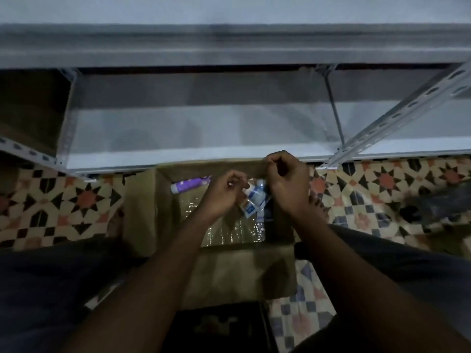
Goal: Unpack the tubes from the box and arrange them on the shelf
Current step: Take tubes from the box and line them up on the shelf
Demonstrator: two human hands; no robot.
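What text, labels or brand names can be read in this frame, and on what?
No text is legible.
White-and-blue tubes: blue label patches, print too blurred to read.
Purple tube: markings too blurred to read.
Box and shelf: no print visible.

I see dim light. Star-patterned orange, black and cream tiled floor (86, 197) in front of grey slotted-metal shelving unit (178, 159).

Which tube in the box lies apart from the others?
The purple tube, alone in the far left corner of the box. The white-blue tubes are bunched together on the right side.
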